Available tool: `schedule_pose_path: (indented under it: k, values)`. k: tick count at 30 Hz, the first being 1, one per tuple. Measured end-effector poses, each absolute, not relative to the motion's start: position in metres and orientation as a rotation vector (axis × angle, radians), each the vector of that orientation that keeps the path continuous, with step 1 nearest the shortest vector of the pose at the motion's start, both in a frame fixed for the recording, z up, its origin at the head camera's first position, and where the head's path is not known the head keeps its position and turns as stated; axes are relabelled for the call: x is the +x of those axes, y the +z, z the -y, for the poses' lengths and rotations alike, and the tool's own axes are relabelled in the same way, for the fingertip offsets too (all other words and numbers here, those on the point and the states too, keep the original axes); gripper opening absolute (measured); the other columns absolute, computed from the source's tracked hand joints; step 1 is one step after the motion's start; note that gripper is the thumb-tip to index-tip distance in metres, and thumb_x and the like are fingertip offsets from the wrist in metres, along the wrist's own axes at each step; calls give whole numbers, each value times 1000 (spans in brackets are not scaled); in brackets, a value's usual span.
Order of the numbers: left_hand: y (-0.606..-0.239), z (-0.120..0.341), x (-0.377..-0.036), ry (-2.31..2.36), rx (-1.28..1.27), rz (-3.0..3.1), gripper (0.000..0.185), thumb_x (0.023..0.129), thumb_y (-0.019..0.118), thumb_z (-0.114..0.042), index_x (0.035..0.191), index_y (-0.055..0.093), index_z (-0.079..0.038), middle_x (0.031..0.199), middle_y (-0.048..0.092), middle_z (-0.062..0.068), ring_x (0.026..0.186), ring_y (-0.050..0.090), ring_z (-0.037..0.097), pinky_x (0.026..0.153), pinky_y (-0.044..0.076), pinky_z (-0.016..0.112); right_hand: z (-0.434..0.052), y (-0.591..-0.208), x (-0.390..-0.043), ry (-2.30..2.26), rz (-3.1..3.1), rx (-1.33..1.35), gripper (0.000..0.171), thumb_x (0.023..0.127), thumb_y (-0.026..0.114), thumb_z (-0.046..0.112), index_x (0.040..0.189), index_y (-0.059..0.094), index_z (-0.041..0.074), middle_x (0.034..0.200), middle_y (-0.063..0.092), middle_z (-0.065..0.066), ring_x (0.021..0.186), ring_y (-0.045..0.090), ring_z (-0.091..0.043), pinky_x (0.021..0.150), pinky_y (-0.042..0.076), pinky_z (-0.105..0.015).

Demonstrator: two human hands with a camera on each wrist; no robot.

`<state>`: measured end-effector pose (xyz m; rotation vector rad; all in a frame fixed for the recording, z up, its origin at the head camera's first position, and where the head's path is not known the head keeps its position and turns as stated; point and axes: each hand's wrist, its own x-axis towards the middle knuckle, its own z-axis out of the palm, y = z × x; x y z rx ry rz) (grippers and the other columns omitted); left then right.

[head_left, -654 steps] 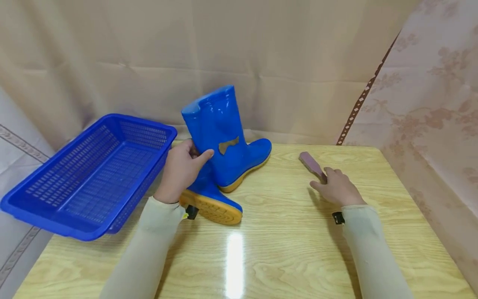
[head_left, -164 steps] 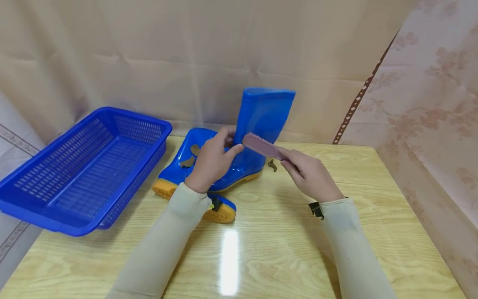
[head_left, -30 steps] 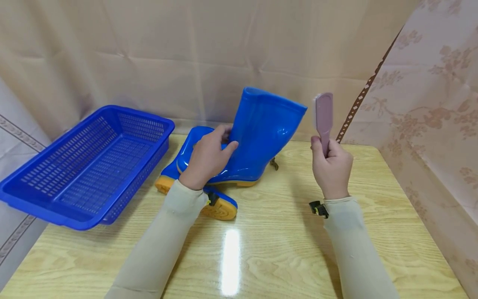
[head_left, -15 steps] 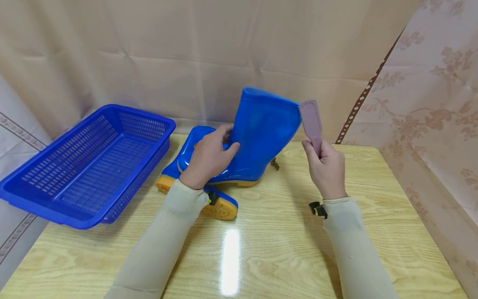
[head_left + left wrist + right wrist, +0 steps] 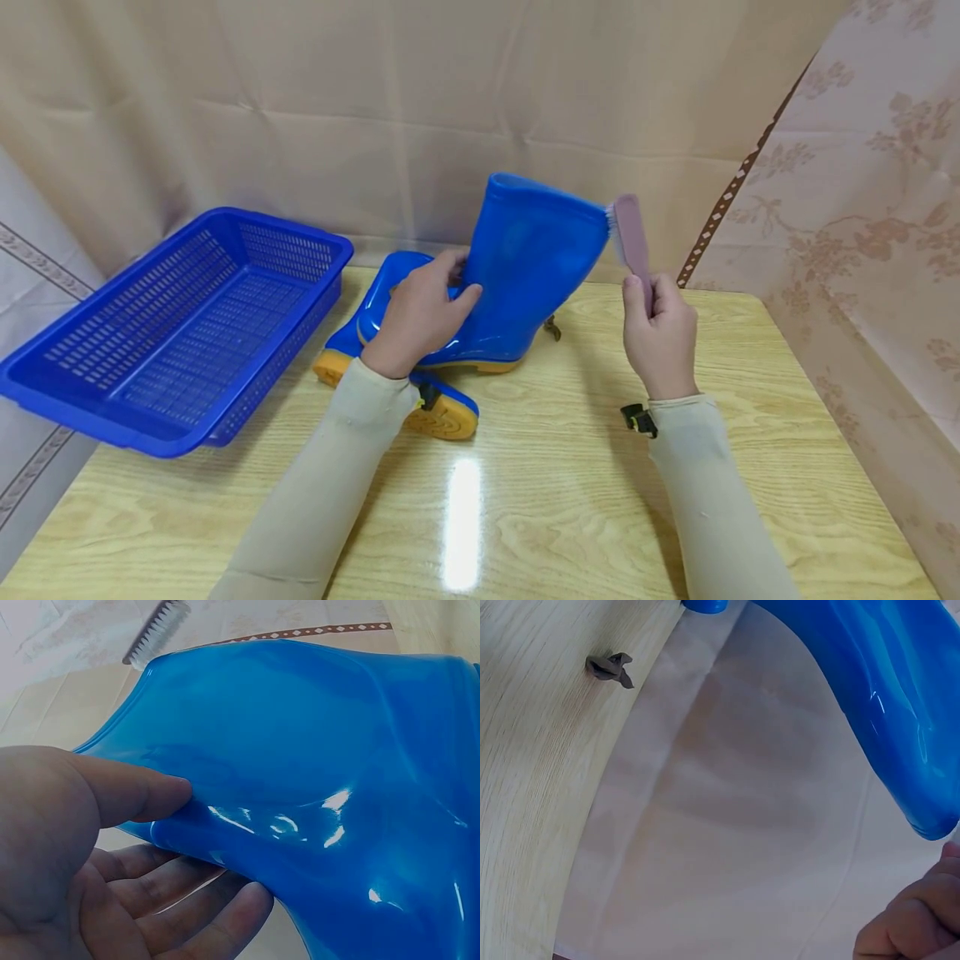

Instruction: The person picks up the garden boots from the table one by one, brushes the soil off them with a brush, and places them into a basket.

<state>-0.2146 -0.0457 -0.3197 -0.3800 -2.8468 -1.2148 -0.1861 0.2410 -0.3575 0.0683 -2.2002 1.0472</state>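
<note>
My left hand [image 5: 426,315] grips a blue rubber boot [image 5: 536,258] by its shaft, thumb on one face and fingers behind, also clear in the left wrist view. This boot has a yellow sole and leans to the right. In my right hand [image 5: 663,346] is a mauve scrub brush [image 5: 631,229], held by its handle. The white bristles meet the boot's top rim at the right corner. A second blue boot [image 5: 343,339] lies on its side behind and under the left hand, its yellow sole showing. The right wrist view shows only part of the right hand [image 5: 915,915].
A blue slotted plastic basket [image 5: 161,446] stands at the left of the wood-grain table [image 5: 577,500]. A small brown scrap [image 5: 552,329] lies behind the held boot, near the table's back edge. Beige cloth [image 5: 300,167] hangs along the back.
Since 21.8 s ago the right hand has lifted the brush, and the left hand has turned the boot. In the last second the brush moved left onto the rim, its bristles now facing the boot.
</note>
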Motion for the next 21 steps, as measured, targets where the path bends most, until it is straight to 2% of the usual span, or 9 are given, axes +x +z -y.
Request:
schedule_pose_path:
  k: [3, 9, 15, 21]
  values:
    - [-319, 46, -215, -1217, -383, 2843, 54, 105, 62, -32, 153, 46, -17, 144, 61, 7, 128, 61, 27, 106, 51, 51, -241, -357, -186, 1062, 2144, 90, 30, 107, 55, 24, 88, 58, 2, 56, 41, -1, 46, 34, -4, 42, 25, -21]
    - [-319, 43, -214, -1208, -379, 2839, 52, 105, 63, -32, 152, 47, -17, 142, 62, 7, 127, 61, 27, 106, 51, 52, -246, -355, -185, 1050, 2089, 77, 25, 98, 64, 14, 77, 64, 2, 53, 46, -2, 43, 35, -3, 40, 24, -17]
    - [-321, 43, -213, -1217, -393, 2791, 45, 105, 63, -30, 147, 53, -16, 134, 66, 7, 121, 63, 26, 104, 52, 50, -249, -352, -184, 1062, 2089, 51, 28, 97, 63, 17, 73, 64, 2, 53, 49, -3, 43, 37, -7, 41, 26, -18]
    - [-321, 40, -212, -1168, -430, 2716, 36, 103, 65, -27, 137, 60, -14, 118, 72, 4, 106, 66, 22, 93, 56, 45, -251, -347, -183, 1059, 2074, 55, 28, 99, 63, 18, 75, 67, 3, 54, 49, -1, 44, 37, -5, 41, 26, -18]
